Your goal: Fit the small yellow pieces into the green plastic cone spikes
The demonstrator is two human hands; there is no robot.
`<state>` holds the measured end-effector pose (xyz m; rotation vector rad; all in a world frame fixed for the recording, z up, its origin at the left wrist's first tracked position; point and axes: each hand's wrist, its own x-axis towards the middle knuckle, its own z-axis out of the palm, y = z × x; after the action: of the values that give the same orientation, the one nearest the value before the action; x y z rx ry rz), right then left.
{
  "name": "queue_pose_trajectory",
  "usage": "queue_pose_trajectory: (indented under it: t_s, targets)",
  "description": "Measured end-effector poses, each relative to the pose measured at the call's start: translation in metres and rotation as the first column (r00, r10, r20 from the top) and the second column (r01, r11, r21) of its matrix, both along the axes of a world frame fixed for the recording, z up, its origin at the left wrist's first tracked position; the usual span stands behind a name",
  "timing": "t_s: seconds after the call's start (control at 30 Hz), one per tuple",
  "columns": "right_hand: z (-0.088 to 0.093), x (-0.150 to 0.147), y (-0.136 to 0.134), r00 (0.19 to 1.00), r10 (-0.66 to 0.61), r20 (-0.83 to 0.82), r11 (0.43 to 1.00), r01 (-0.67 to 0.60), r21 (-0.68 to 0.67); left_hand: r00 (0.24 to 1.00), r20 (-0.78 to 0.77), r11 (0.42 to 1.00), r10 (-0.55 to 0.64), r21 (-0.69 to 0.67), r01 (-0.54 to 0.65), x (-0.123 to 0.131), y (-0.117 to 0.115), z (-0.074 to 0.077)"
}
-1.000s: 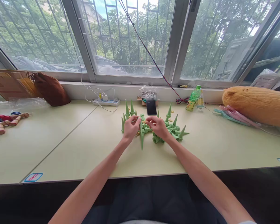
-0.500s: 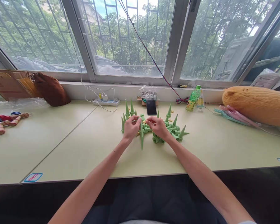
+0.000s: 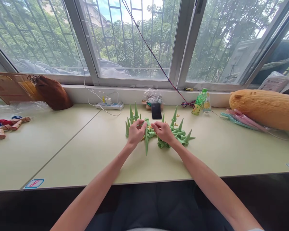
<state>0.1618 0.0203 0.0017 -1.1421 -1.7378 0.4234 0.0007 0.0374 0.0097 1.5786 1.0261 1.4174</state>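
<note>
Window (image 3: 135, 48) spans the back. Pale tabletop (image 3: 86, 160) below it, seam running left of the hands. Tan plush (image 3: 265, 109) at far right, brown drawstring bag (image 3: 53, 93) at back left. Loose heap of green parts (image 3: 179, 133) on the tabletop, partly behind the right hand; a group of upright green cones (image 3: 131, 113) just behind the left hand. Left hand (image 3: 136, 132) mid-table: grip closed, thumb and fingers pinching the top of a green spike. Right hand (image 3: 162, 130) just beside it: grip closed in a thumb-and-finger pinch on the yellow piece. Green-capped bottle (image 3: 199, 102) and power strip (image 3: 114, 105) near the back edge, dark phone (image 3: 156, 111) between them. Held green spike (image 3: 146, 144) sits between the hands, point toward the person. Small yellow piece (image 3: 149, 127) at the spike's upper end, mostly covered by fingertips, fit unclear.
</note>
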Motion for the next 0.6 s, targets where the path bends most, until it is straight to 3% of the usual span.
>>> queue_pose_trajectory:
  t_s: [0.6]
  targets:
    - [-0.0046,0.0005,0.0054,0.999,-0.038,0.016,0.999,0.038,0.035,0.998,-0.056,0.999,0.001,0.043,0.002,0.0007,-0.0005,-0.0023]
